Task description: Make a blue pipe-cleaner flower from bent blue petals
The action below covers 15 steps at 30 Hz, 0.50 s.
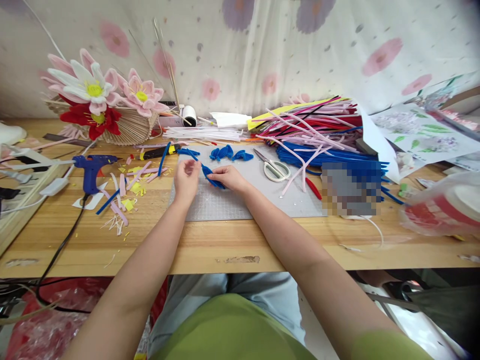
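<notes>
— Flower-printed cloth is hung across the back of the frame, and below it a long wooden bench (pixel 262 245) is spread with craft material. How far along is the work judged to be?

— Partway, it seems. Three or four finished blue petal shapes of bent pipe cleaner (pixel 228 153) are laid in a row at the upper edge of the grey cutting mat (pixel 225 205), just above the hands. One more blue pipe-cleaner piece (pixel 210 177) is being shaped at the middle of the frame.

— How is it held?

— The left hand (pixel 186 179) is closed in a narrow pinch on the upper end of the piece; the right hand (pixel 229 178) is pressed over its lower end against the mat. Both grips are kept tight on it.

— And what is left?

— A large heap of straight blue pipe cleaners (pixel 318 155) lies unused right of centre, under pink and red ones, so much stock is untouched. White-handled scissors (pixel 275 169) are set beside the heap. At the left, a blue glue gun (pixel 92 170) is lying unused, and finished pink and red pipe-cleaner flowers (pixel 97 97) are stood at the upper left, so assembly of the blue petals is judged not yet begun.
</notes>
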Tool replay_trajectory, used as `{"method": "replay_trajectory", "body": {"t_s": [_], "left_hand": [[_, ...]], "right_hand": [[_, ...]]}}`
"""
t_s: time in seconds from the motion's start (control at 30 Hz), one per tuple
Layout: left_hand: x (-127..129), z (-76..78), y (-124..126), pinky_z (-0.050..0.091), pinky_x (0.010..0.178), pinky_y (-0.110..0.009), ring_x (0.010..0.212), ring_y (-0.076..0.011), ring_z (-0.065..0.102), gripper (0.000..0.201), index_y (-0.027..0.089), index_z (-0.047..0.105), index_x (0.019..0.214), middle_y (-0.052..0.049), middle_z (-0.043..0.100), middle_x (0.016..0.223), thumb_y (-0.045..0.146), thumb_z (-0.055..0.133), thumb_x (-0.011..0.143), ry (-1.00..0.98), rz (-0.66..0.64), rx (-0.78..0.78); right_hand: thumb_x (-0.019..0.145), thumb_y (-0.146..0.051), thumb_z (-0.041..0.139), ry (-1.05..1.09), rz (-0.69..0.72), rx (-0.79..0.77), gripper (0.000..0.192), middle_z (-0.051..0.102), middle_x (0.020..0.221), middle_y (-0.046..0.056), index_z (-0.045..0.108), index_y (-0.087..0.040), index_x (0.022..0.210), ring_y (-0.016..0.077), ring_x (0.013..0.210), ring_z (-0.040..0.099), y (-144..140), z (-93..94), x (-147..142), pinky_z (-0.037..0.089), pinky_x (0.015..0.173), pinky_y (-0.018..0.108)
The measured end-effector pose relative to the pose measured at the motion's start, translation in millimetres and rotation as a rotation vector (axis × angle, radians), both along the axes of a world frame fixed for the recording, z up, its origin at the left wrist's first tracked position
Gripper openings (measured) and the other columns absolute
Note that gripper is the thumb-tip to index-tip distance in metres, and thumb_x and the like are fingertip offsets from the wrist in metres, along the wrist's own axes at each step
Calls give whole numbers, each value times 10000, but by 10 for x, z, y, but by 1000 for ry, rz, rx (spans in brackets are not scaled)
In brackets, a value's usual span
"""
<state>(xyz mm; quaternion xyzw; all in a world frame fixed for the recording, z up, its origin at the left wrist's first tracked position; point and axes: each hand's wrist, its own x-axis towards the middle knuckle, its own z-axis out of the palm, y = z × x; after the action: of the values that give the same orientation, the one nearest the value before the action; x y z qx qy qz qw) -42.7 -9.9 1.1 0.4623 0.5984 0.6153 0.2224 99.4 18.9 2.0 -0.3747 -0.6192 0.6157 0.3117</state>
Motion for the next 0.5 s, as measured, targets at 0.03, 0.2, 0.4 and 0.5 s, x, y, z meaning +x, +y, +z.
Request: {"method": "replay_trajectory", "body": {"t_s": [0.03,0.2,0.4,0.5], "left_hand": [[-52,35,-13,442,828,-308,899,-168,565,259,192,630,903,-70,612,994,387,628,732,123,74,87],[-311,184,-26,303,1034,-399,1165,-234,444,136,265,702,845,-62,605,1115,322,600,774,608,-52,236],[-287,101,23,439,865,-364,921,-205,579,133,214,717,774,-53,676,886,277,603,749,619,-181,76],[-149,43,13,479,726,-299,780,-172,610,122,182,710,747,-46,677,823,257,622,704,441,-276,-41]], "right_hand": [[673,-314,627,-20,1,-9,224,547,491,-17,603,-114,575,51,444,424,11,8,18,305,451,190],[649,-294,637,-37,76,-59,195,567,504,-5,601,-114,583,68,474,467,36,76,134,340,495,205],[673,-354,615,40,75,35,251,534,522,-21,586,-119,592,57,479,412,65,101,241,287,491,208],[691,-365,590,64,0,142,264,506,518,-28,570,-127,578,59,488,386,106,36,211,278,503,212]]}}
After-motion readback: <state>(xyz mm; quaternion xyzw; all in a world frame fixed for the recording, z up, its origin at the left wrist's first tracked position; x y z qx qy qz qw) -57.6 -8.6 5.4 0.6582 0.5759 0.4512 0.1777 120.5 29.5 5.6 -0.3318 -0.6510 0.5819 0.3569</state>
